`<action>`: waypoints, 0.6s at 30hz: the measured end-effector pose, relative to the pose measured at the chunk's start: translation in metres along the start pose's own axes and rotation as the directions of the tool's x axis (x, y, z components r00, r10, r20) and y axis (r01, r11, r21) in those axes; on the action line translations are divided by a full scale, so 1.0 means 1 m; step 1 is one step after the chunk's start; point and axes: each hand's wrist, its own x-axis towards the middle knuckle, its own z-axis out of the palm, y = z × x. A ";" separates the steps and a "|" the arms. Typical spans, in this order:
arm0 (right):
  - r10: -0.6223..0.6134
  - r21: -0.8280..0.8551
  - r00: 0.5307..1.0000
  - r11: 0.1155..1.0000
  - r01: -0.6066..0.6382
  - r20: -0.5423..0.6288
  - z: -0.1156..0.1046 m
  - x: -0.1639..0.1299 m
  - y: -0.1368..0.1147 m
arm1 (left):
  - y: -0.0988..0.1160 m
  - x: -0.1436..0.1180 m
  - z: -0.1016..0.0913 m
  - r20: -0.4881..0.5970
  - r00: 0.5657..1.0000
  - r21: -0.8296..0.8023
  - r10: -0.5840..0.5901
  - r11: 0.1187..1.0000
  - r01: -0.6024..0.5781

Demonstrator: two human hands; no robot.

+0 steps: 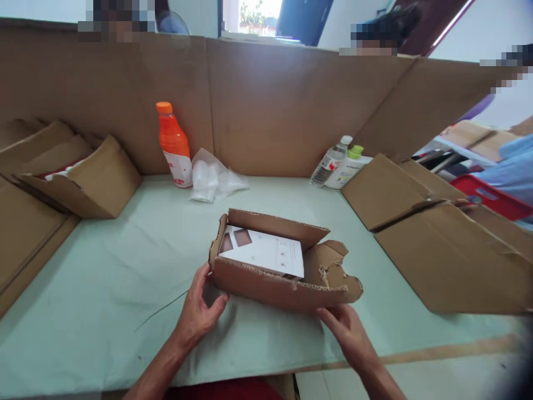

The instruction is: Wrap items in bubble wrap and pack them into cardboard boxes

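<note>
An open brown cardboard box (pixel 266 283) with ragged edges is in the middle of the table, slightly slanted. Inside its left part lies a white printed carton (pixel 266 253) with brown squares at one end. At the right end of the box, torn flaps (pixel 333 266) stick outward. My left hand (pixel 202 305) grips the left end, fingers at the corner and thumb along the front wall. Under the lower right edge, my right hand (pixel 343 328) holds the box, and its fingers are partly hidden. A thin dark strand (pixel 160 311) lies left of my left hand.
An orange bottle (pixel 172 144) and crumpled clear plastic (pixel 216 178) stand at the back. Back right are a clear water bottle (pixel 331 161) and a white bottle with a green cap (pixel 350 166). Cardboard boxes flank both sides, and a tall cardboard panel (pixel 270 111) closes the rear.
</note>
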 end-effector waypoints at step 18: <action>-0.185 0.201 0.894 0.973 0.110 0.409 0.129 0.124 -0.046 | -0.020 0.085 -0.072 -0.354 0.926 -0.074 -0.134 0.991 0.115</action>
